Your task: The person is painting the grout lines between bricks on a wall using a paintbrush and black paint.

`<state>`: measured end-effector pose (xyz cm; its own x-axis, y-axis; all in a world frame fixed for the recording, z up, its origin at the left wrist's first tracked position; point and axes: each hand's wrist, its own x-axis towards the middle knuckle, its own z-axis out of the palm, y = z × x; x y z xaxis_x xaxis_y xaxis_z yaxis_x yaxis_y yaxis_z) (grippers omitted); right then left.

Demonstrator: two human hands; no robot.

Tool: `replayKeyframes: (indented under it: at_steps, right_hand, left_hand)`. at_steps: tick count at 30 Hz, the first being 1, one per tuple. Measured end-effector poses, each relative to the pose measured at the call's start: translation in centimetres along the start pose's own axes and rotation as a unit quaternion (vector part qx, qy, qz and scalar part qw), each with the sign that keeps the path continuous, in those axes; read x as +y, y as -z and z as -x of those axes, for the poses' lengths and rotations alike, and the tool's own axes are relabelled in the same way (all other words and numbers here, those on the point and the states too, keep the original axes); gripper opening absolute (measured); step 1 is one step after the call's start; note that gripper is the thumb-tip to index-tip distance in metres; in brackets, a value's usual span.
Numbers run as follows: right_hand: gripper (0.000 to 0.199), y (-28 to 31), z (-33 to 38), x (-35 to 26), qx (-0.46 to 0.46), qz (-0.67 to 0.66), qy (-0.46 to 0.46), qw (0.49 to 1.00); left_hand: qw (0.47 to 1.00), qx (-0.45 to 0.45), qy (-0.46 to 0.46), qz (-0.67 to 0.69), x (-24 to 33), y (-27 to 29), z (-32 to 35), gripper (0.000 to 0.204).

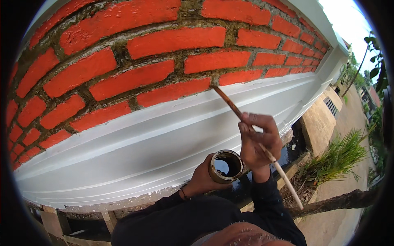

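Observation:
My right hand (262, 141) is closed in a pinch around a long thin paintbrush (283, 174). Its pale handle slants down to the right, while the dark, brownish front end reaches up to the lower edge of the brickwork. The tip is at or very near the joint under the lowest row of red-painted bricks (174, 92); whether it touches I cannot tell. My left hand (201, 176) grips a small round paint can (225, 180) from its left side, just below my right hand. Dark, shiny liquid shows inside the open can.
White ledges of moulding (123, 151) run under the bricks, and a white corner post (330, 61) ends the wall at right. Below lies a dark water-filled ditch (293, 149). A grassy plant (336, 160), a tree branch (336, 201) and a path (349, 119) are on the right.

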<state>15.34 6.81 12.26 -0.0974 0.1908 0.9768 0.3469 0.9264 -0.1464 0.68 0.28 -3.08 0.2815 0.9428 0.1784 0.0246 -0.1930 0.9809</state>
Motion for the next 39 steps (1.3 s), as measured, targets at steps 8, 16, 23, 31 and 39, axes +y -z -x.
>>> replayKeyframes:
  at_steps: [8, 16, 23, 31, 39]
  right_hand:
    - [0.028, -0.2, -0.3, 0.4, 0.000, -0.014, 0.001, 1.000]
    - [0.029, 0.1, -1.5, 0.9, 0.016, -0.012, 0.025, 0.999]
    - [0.032, -0.8, -2.6, 1.4, 0.021, -0.025, 0.015, 0.999]
    - [0.032, -1.1, -2.2, 1.6, 0.018, -0.021, -0.007, 1.000]
    - [0.029, -0.1, -2.0, 0.4, -0.014, 0.011, 0.018, 1.000]
  left_hand:
    - [1.000, -0.004, 0.006, 0.011, -0.2, 0.0, -0.1, 0.105]
    - [1.000, -0.006, 0.003, -0.016, -0.3, -0.2, -0.2, 0.107]
    - [1.000, -0.020, -0.004, -0.009, -0.1, -0.2, -0.5, 0.108]
    - [1.000, -0.016, 0.003, -0.015, 0.0, 0.2, -0.5, 0.107]
    - [1.000, -0.018, 0.004, 0.001, -0.2, 0.2, -0.2, 0.108]
